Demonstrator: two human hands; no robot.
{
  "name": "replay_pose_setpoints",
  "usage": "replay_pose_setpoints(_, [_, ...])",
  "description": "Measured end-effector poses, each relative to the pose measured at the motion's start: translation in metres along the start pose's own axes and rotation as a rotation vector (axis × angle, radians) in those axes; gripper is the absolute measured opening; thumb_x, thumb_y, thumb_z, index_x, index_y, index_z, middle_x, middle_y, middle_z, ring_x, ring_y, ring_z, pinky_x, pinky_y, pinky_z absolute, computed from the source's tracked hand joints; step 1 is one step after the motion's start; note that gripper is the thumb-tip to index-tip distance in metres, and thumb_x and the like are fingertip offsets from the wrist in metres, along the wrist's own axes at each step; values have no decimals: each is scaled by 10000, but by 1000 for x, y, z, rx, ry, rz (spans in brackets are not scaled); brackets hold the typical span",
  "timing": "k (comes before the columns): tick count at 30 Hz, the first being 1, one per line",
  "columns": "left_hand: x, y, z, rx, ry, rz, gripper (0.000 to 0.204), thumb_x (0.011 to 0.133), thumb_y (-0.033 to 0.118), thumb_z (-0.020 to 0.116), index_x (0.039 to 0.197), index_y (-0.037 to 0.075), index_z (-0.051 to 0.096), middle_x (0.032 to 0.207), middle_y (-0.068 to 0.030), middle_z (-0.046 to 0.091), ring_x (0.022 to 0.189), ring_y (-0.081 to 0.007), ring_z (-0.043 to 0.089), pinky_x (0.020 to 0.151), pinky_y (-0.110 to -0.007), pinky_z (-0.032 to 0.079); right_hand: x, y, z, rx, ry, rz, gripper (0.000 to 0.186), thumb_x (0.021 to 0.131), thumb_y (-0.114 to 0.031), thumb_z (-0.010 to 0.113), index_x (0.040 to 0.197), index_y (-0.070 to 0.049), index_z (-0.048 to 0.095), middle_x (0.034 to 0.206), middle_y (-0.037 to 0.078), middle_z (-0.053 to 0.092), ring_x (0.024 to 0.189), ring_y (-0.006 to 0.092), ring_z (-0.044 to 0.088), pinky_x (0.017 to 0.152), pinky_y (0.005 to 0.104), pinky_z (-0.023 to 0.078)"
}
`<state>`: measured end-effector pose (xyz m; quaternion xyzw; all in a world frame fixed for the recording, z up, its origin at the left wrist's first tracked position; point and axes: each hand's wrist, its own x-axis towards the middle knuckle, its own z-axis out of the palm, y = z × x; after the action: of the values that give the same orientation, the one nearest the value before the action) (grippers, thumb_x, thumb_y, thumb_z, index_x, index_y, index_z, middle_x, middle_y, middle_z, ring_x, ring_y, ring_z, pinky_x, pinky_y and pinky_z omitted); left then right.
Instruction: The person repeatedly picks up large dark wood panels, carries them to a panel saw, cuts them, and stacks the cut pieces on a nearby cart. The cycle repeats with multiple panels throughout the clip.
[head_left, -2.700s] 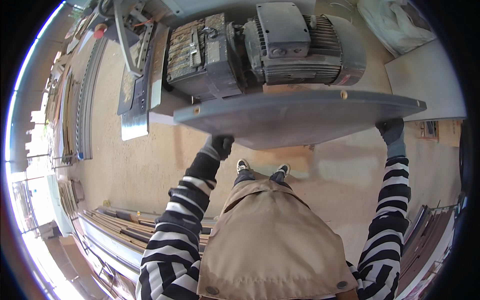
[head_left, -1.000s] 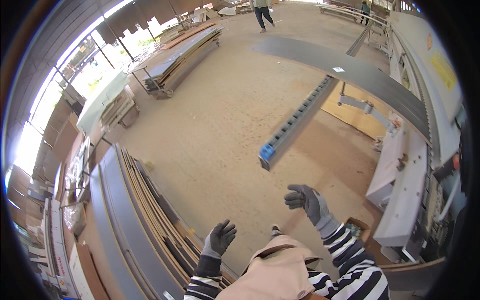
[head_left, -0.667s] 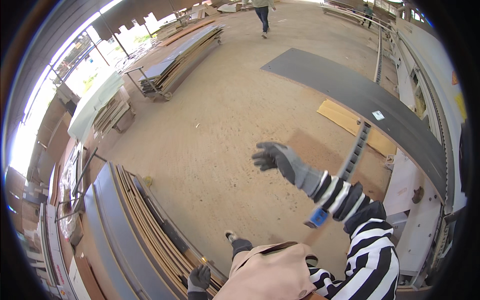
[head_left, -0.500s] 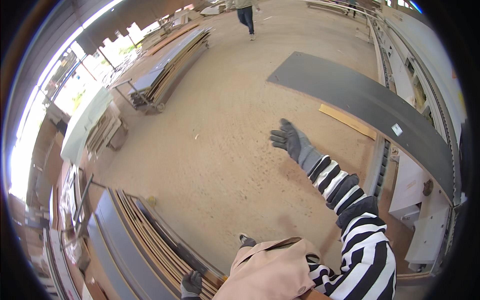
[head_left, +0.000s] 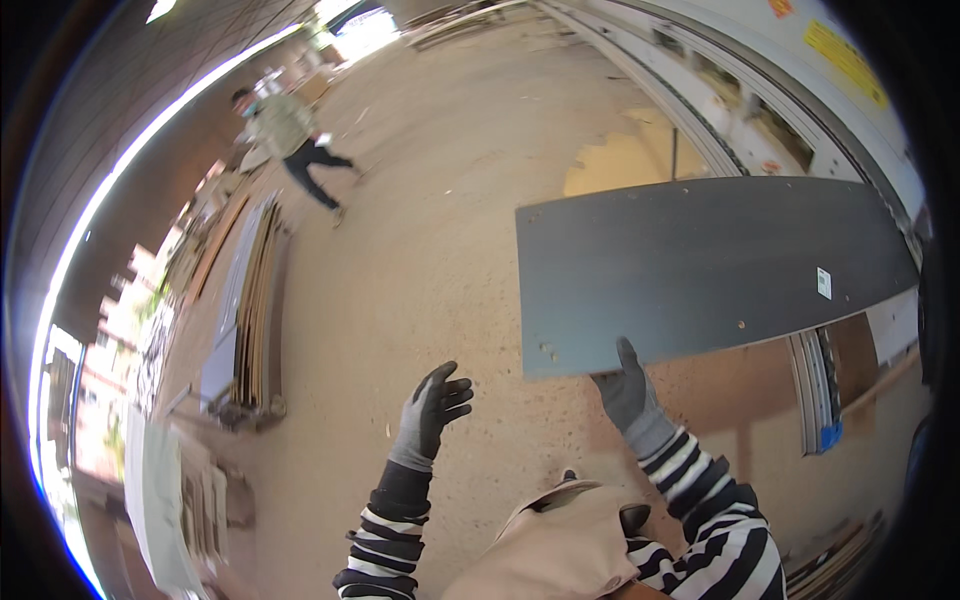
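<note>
The dark grey panel (head_left: 700, 265) lies flat with its right end at the inner edge of the long pale machine (head_left: 860, 110), its left end jutting out over the floor (head_left: 400, 290); the right hand (head_left: 625, 392), gloved, is at the panel's near edge, a little right of the near left corner, thumb laid over the top face and fingers partly hidden by the edge, so how firmly they close cannot be told; the left hand (head_left: 437, 405), also gloved, is wide and holds nothing, in the air left of that corner, apart from the panel; a small white label (head_left: 824, 283) sits toward the panel's right end; below the near edge, toward the right, a roller arm (head_left: 815, 385) with a blue end cap (head_left: 830, 436) sticks out over the floor on the right; past the far edge is a yellowish patch (head_left: 625, 155); further off at left, a person (head_left: 288, 130) in a pale jacket is on the floor beyond a stack of boards (head_left: 245, 310), and a pale-topped stack (head_left: 160, 500) stands nearer, by the left rim.
</note>
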<state>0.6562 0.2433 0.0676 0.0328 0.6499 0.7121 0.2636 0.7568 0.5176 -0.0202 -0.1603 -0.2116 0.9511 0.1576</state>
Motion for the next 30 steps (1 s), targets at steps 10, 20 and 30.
replay_pose_setpoints(10, [313, 72, 46, 711, -452, 400, 645, 873, 249, 615, 1374, -7, 300, 1383, -178, 358, 1291, -243, 336, 1040, -361, 314, -1, 12, 39, -203, 746, -317, 239, 909, -270, 533, 719, -124, 540, 543, -57, 458, 438, 50, 391, 415, 207, 308])
replay_pose_setpoints(20, [440, 44, 204, 987, -1524, -124, 386, 915, 288, 544, 1163, -8, 556, 1023, -110, 614, 932, -153, 574, 834, -276, 465, 6, 30, 54, -494, 1268, -682, 314, 894, -321, 538, 911, -15, 606, 724, 27, 576, 663, 116, 539, 619, 242, 441])
replay_pose_setpoints(30, [403, 0, 192, 726, -1699, -1088, 270, 897, 266, 582, 1000, 17, 601, 847, -70, 653, 703, -137, 615, 598, -270, 495, -38, 10, 59, -680, 1926, -488, 402, 883, -385, 483, 958, -20, 634, 732, 109, 627, 668, 244, 592, 611, 340, 445])
